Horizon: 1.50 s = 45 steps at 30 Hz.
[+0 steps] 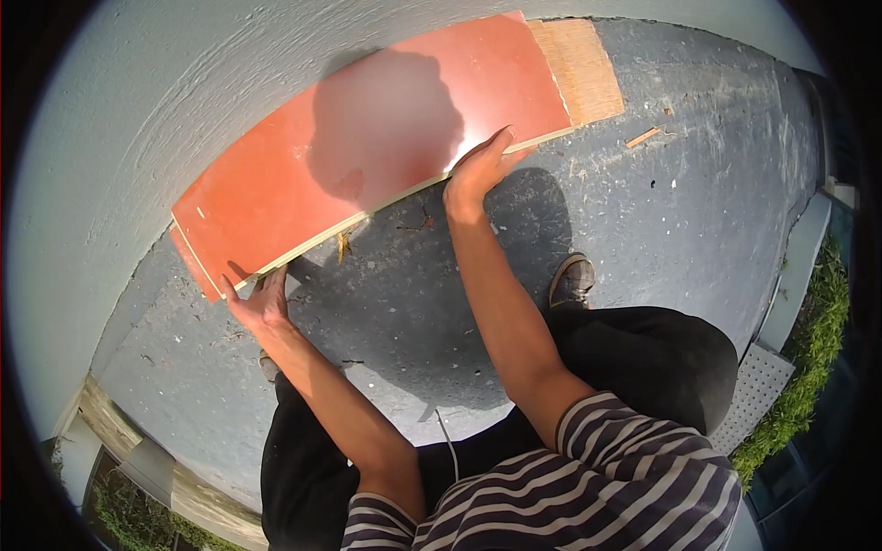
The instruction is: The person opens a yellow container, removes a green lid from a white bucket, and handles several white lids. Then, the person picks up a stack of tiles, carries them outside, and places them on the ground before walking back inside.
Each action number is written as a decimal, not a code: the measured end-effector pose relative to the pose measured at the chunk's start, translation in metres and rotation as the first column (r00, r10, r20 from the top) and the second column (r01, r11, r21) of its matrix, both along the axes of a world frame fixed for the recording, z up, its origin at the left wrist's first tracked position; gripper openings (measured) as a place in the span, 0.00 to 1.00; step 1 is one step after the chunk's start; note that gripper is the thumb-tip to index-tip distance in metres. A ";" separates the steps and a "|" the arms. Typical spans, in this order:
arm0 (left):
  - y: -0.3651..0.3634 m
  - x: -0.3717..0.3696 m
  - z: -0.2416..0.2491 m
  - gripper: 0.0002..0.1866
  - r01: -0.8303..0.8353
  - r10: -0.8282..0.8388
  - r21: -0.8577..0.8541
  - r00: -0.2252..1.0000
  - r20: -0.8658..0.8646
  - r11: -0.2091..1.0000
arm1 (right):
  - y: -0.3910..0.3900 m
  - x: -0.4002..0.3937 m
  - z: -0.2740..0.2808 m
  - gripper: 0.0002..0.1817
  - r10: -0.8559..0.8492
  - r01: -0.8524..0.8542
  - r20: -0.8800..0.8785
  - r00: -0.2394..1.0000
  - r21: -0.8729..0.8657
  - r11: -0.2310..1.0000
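A long board with a glossy reddish-orange face (266,184) lies near the foot of the wall, a head-shaped shadow on it. My left hand (262,303) grips its front edge near the left end, thumb on top and fingers partly under it. Farther right, my right hand (482,170) holds the same edge, thumb on the face, other fingers mostly hidden beneath. Under the board's right end a bare plywood piece (588,69) sticks out. At the left end a strip of another reddish board (195,266) shows below.
A pale wall (83,165) curves behind the board. Wood slivers (642,138) and debris lie on the grey concrete floor (680,220). My shoe (572,280) stands right of centre. A perforated plate (751,395) and green plants (813,349) are at the right.
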<state>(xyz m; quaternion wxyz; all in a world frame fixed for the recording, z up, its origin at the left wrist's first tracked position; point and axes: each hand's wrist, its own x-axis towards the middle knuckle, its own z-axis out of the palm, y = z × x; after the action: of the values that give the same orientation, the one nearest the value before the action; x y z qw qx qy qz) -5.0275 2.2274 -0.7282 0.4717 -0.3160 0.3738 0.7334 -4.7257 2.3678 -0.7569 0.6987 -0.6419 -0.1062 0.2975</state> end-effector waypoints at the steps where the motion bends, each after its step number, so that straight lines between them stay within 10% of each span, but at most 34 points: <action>1: -0.004 -0.004 -0.004 0.60 0.018 -0.019 -0.027 1.000 -0.017 0.999 | -0.001 0.003 0.000 0.40 -0.015 0.017 -0.044 0.999 0.041 0.999; 4: -0.020 -0.012 -0.023 0.59 0.066 -0.063 -0.141 0.998 0.020 0.988 | 0.002 0.011 0.008 0.37 -0.024 0.126 -0.326 0.945 0.295 0.947; 10: 0.007 0.010 -0.024 0.57 0.102 -0.129 -0.309 0.989 -0.069 0.946 | 0.000 0.030 -0.008 0.22 0.047 0.116 -0.568 0.821 0.248 0.962; 24: 0.008 -0.002 -0.026 0.34 0.290 -0.350 -0.365 0.931 -0.108 0.884 | -0.014 0.046 -0.013 0.33 0.268 -0.221 -0.491 0.829 0.153 0.963; 33: 0.000 -0.001 -0.016 0.32 0.094 -0.131 -0.310 0.986 -0.101 0.946 | -0.015 0.044 -0.014 0.33 0.434 -0.437 -0.423 0.795 0.098 0.894; 45: -0.022 -0.065 -0.010 0.38 0.218 -0.285 -0.393 0.951 -0.120 0.893 | -0.045 -0.025 -0.010 0.38 0.452 -0.482 -0.374 0.810 0.015 0.876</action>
<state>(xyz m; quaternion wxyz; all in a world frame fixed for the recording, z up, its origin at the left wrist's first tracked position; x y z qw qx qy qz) -5.0928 2.2052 -0.7381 0.4591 -0.2836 0.5848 0.6057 -4.7506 2.3229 -0.7672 0.5851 -0.5566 -0.1165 0.5782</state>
